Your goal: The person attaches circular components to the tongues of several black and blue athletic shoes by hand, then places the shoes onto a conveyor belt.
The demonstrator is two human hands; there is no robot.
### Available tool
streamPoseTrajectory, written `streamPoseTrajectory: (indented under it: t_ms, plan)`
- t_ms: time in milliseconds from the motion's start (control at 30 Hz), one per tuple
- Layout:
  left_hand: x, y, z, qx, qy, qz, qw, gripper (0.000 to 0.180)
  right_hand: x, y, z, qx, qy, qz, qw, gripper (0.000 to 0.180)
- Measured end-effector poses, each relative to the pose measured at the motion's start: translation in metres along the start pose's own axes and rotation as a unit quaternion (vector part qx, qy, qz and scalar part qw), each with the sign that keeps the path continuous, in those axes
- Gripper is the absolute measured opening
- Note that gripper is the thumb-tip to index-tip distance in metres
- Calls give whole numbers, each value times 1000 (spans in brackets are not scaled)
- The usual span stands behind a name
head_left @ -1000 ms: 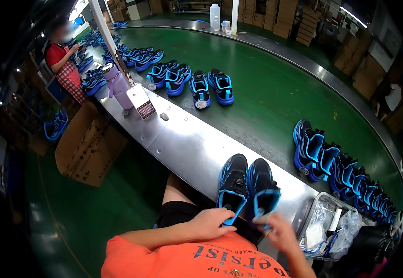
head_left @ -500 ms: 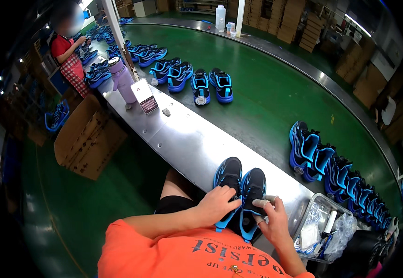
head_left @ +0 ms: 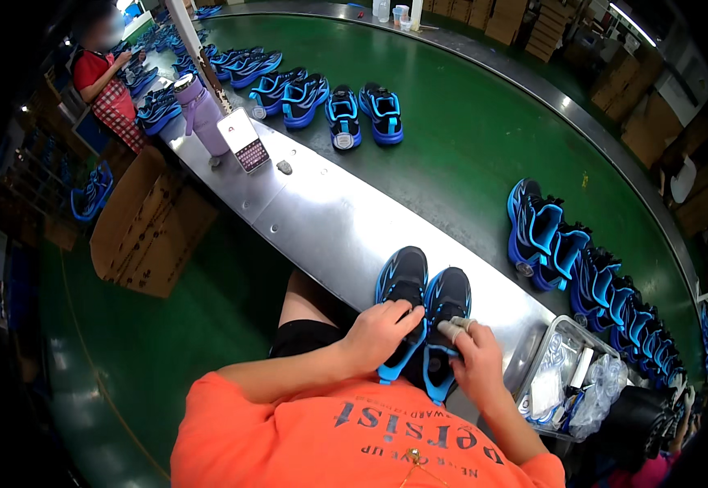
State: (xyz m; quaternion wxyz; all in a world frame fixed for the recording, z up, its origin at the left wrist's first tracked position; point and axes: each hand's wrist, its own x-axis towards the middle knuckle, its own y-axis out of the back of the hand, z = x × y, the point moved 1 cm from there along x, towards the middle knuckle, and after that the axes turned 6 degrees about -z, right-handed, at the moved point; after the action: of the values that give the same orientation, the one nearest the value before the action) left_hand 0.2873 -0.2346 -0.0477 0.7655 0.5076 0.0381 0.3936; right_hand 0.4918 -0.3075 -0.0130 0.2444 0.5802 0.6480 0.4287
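Observation:
A pair of black sneakers with blue trim rests before me, toes pointing away on the metal bench edge and heels toward my shirt. My left hand [head_left: 376,335] curls over the left sneaker [head_left: 407,268], thumb and fingers closed near its laces and opening. On the right sneaker [head_left: 451,294], my right hand [head_left: 476,356] has bent fingers pressed at the lace area; pale covers wrap two of its fingertips. The fingers hide most of both lacings, so I cannot make out whether a lace is pinched.
The metal bench [head_left: 321,203] carries a phone [head_left: 242,140] and a purple bottle [head_left: 201,115]. Beyond it, a green conveyor [head_left: 451,154] bears sneaker rows [head_left: 606,297]. A clear bin [head_left: 561,382] sits at right, a cardboard box [head_left: 154,232] at left. Another person [head_left: 110,89] stands far left.
The whole view has shifted, so the bench and conveyor appear higher. Both hands stay on the sneakers; the right fingers have moved slightly across the lace area.

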Motion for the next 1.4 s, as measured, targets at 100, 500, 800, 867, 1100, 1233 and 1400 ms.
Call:
streamPoseTrajectory:
  t_ms: [100, 500, 800, 867, 1100, 1233, 1400]
  plan:
    - [-6, 2, 8, -2, -12, 35, 999, 45, -17, 2, -3, 28, 6, 4, 1000, 63]
    - [-19, 3, 23, 63, -28, -40, 997, 44, -33, -11, 2, -82, 53, 7, 995, 46]
    - [24, 9, 24, -26, 54, -35, 998, 17, -6, 48, 22, 261, -11, -180, 949, 43]
    - [25, 6, 26, -23, 63, -22, 998, 20, -7, 41, 19, 189, -65, -135, 970, 38]
    - [29, 8, -1, -162, -10, -80, 984, 18, -16, 31, 21, -21, -92, -74, 993, 36]
    - [29, 15, 18, -107, 89, -45, 989, 18, 2, 44, 21, 168, 8, -136, 976, 34]
    - [37, 18, 2, -257, 123, -172, 943, 24, -11, 30, 29, 62, -60, -112, 990, 39]
